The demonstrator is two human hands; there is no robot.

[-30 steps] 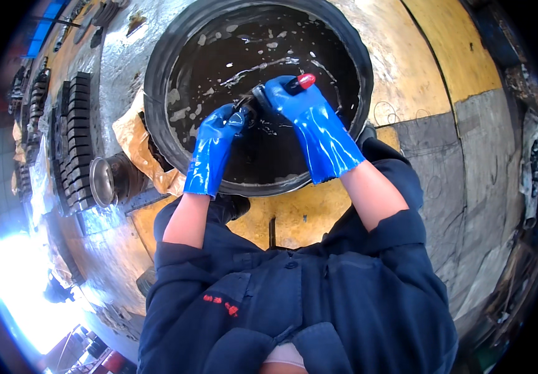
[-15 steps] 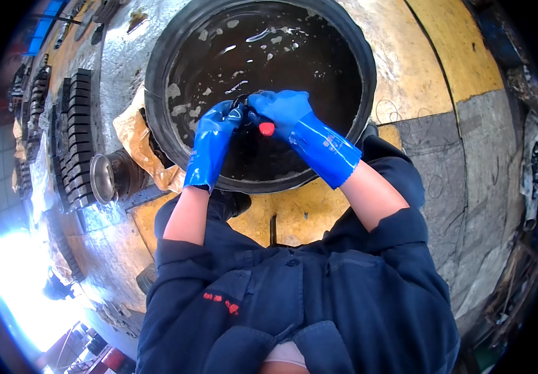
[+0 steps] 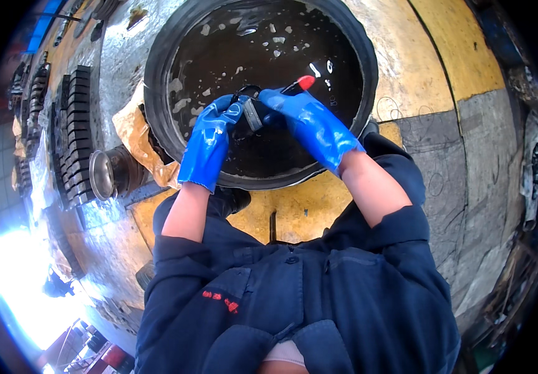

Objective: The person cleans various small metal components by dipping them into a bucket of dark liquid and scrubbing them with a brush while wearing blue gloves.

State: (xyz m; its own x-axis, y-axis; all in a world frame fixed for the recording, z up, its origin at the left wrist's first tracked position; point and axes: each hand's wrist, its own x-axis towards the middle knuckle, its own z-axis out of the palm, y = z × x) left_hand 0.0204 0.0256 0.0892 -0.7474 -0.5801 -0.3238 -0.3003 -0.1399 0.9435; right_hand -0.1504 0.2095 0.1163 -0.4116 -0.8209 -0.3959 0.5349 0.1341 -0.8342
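The person's left hand (image 3: pixel 218 117), in a shiny blue rubber glove, was clamped on the left side of a dark, block-like part with a flat grey face (image 3: pixel 252 116). The part hung over the middle of a round black tub (image 3: pixel 159 81) of dark, foam-flecked liquid (image 3: pixel 216 53), a little toward its near edge. The right hand (image 3: pixel 290 107), gloved likewise, was curled round a black handle with a red end (image 3: pixel 305 82). The part lay just left of the right hand, close between the 2 hands; its grey face ran from upper left down to lower right, while the handle slanted up toward the tub's far right edge. The left hand was the nearer, gripping the part; fingers hid the handle's lower end, so any contact there could not be told.
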